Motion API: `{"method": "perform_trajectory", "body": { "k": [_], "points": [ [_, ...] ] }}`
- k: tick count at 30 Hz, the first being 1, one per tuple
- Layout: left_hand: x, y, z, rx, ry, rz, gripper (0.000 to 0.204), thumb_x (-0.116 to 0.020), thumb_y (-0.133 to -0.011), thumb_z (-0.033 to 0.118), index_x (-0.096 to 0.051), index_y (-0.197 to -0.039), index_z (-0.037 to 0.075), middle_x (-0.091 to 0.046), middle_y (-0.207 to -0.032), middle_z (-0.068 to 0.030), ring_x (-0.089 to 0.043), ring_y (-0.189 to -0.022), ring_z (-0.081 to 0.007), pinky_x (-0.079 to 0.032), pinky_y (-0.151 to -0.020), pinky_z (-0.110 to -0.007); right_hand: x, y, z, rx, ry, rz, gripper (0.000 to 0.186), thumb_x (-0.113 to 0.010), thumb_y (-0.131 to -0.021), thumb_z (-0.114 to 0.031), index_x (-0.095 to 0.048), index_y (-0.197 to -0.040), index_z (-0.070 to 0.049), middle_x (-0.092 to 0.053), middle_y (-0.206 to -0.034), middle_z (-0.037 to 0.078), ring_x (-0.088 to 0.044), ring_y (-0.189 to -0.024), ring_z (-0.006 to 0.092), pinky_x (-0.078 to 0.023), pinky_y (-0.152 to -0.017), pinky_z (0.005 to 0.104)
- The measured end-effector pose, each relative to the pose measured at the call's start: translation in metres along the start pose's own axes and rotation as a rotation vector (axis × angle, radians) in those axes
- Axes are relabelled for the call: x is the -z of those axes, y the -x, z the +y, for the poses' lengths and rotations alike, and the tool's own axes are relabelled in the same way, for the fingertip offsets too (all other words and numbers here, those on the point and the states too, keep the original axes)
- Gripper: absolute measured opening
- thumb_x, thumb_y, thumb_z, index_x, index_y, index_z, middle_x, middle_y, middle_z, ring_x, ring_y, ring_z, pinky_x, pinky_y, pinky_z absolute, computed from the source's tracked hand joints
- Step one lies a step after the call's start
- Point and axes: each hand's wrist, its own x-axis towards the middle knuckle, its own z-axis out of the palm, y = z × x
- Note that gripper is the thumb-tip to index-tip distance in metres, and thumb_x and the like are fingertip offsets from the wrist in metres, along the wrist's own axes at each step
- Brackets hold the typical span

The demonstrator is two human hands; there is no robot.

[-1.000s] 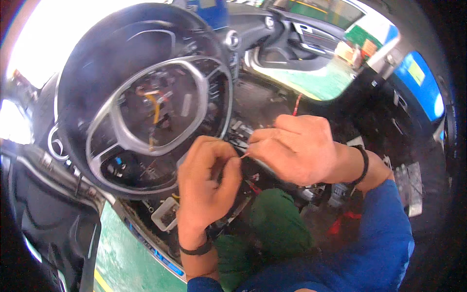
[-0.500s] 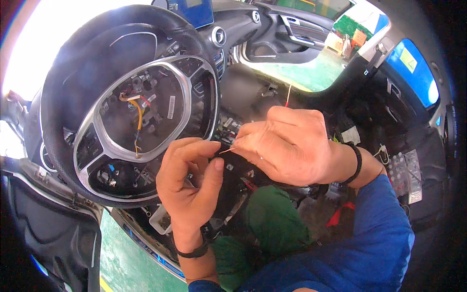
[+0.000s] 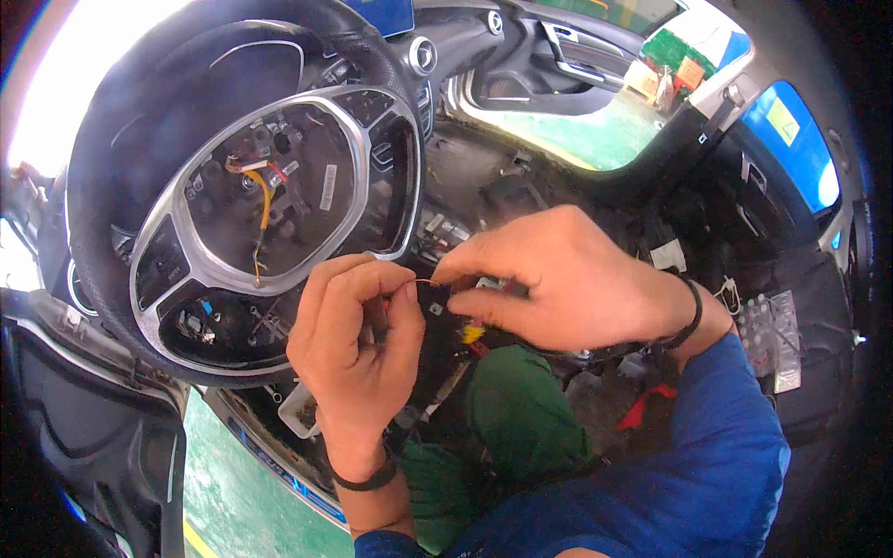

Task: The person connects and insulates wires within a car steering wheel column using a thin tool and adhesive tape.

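Note:
My left hand (image 3: 353, 344) is curled, pinching a thin reddish wire (image 3: 424, 281) between thumb and index finger. My right hand (image 3: 567, 279) reaches to the wire's other end; its index fingertip is at the wire, with the thumb apart below it. A small yellow object (image 3: 473, 331) lies beneath that thumb. Just beyond my left hand is the steering wheel (image 3: 98, 232), its centre uncovered, with a yellow-sleeved wire bundle (image 3: 264, 214) hanging inside.
Stripped dark cabin floor (image 3: 470, 163) with loose metal parts surrounds my green-clad leg (image 3: 516, 409). A red cloth strip (image 3: 640, 405), a pale tray (image 3: 298, 409) and a translucent panel (image 3: 786, 344) lie around me. The far door (image 3: 558, 65) stands open.
My right hand has changed from a closed pinch to a wider grip with thumb lowered. The pale red-banded strand above it is no longer visible. My left hand has shifted left.

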Motion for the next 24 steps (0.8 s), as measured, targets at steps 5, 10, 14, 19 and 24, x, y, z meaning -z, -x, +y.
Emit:
{"method": "perform_trajectory", "body": {
  "k": [5, 10, 14, 19, 24],
  "points": [
    [0.011, -0.001, 0.005, -0.047, -0.067, -0.069, 0.018, -0.074, -0.077, -0.009, -0.069, -0.09, 0.003, -0.066, -0.091, -0.0057, -0.05, -0.06, -0.0064, -0.036, -0.053, -0.021, 0.023, -0.019, 0.026, -0.112, -0.381, -0.213, 0.025, -0.068, -0.093, -0.021, -0.073, -0.109, -0.002, -0.075, -0.096, 0.016, -0.073, -0.088, 0.028, -0.056, -0.08, 0.0352],
    [0.008, -0.004, 0.011, -0.055, 0.024, -0.093, 0.017, -0.074, -0.077, -0.008, -0.069, -0.09, 0.003, -0.066, -0.092, -0.0058, -0.049, -0.059, -0.0062, -0.036, -0.052, -0.02, 0.026, -0.033, 0.041, 0.0, -0.724, -0.486, 0.028, -0.065, -0.097, -0.023, -0.072, -0.11, 0.001, -0.076, -0.097, 0.012, -0.072, -0.089, 0.0192, -0.054, -0.08, 0.0322],
    [0.009, -0.002, 0.008, -0.012, 0.076, -0.087, 0.017, -0.074, -0.078, -0.008, -0.069, -0.089, 0.003, -0.066, -0.093, -0.0059, -0.05, -0.06, -0.0063, -0.036, -0.052, -0.02, 0.024, -0.034, 0.033, -0.075, -0.772, -0.576, 0.022, -0.07, -0.097, -0.019, -0.072, -0.105, 0.001, -0.075, -0.088, 0.008, -0.071, -0.082, 0.0149, -0.055, -0.074, 0.0298],
    [0.008, -0.001, 0.003, -0.025, 0.031, -0.086, 0.016, -0.073, -0.078, -0.008, -0.068, -0.089, 0.002, -0.066, -0.091, -0.0064, -0.051, -0.06, -0.0064, -0.037, -0.052, -0.02, 0.017, -0.016, 0.018, -0.227, -0.602, -0.336, 0.014, -0.077, -0.09, -0.014, -0.074, -0.097, -0.002, -0.074, -0.083, 0.007, -0.07, -0.072, 0.0134, -0.053, -0.062, 0.0278],
    [0.006, -0.002, 0.003, -0.021, 0.024, -0.095, 0.016, -0.072, -0.078, -0.009, -0.068, -0.089, 0.002, -0.066, -0.09, -0.0071, -0.052, -0.061, -0.0065, -0.038, -0.053, -0.02, 0.01, -0.009, 0.012, -0.026, -0.36, -0.081, 0.011, -0.081, -0.083, -0.011, -0.076, -0.091, -0.005, -0.073, -0.08, 0.009, -0.069, -0.067, 0.0184, -0.051, -0.058, 0.0293]
  ]
}}
